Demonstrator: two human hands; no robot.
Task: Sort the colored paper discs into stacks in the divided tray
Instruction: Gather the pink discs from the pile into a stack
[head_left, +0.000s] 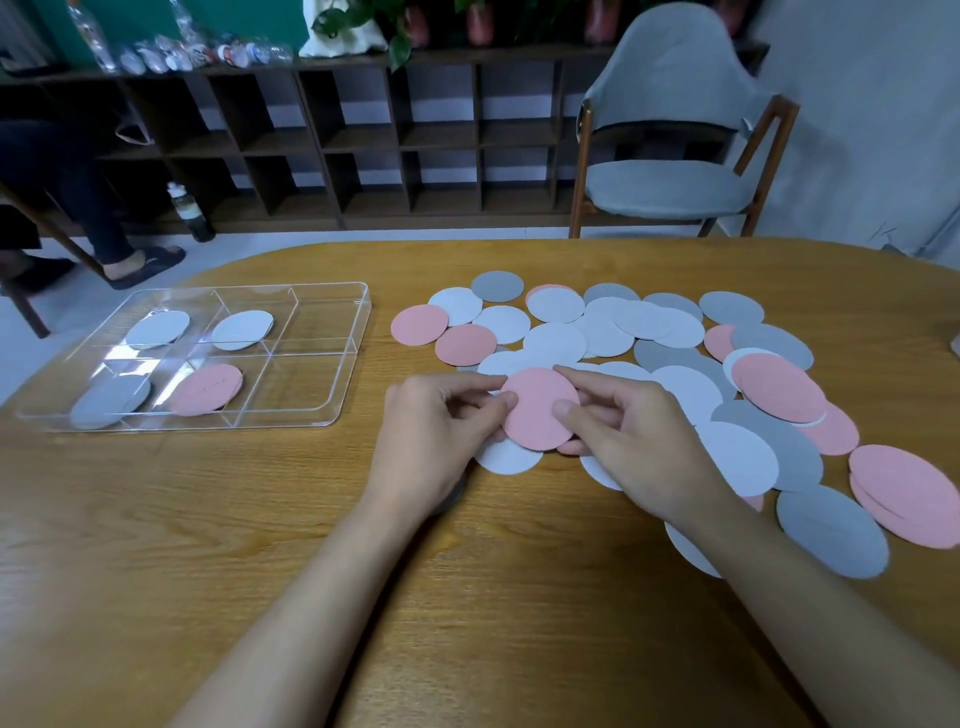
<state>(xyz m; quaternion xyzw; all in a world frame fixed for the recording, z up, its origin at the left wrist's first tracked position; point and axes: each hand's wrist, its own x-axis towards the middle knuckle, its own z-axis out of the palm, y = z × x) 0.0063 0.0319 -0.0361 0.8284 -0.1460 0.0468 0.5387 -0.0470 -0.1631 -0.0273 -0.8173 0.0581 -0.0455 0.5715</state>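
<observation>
Pinching one pink disc (540, 408) from both sides, the two hands meet to the right of the divided tray (311, 374). The left hand (436, 431) has its thumb on top and its curled fingers under the disc's left edge. The right hand (623, 436) clamps the right edge in the same way. The disc sits tilted toward the camera, over a few white discs that lie beneath the hands.

Further right of the tray spreads the loose heap of discs (623, 332), pink, white and grey, overlapping one another on the wooden table (260, 519).

Inside the clear tray, four compartments hold discs:
- far left, a pale grey stack (158, 327)
- far middle, a white stack (242, 330)
- near left, a grey stack (109, 402), which leans on its divider
- near middle, a pink stack (208, 388)

Beyond the tray, off the table, stands a dark open shelf (415, 140). A grey chair (670, 156) stands beyond it and to the right.
</observation>
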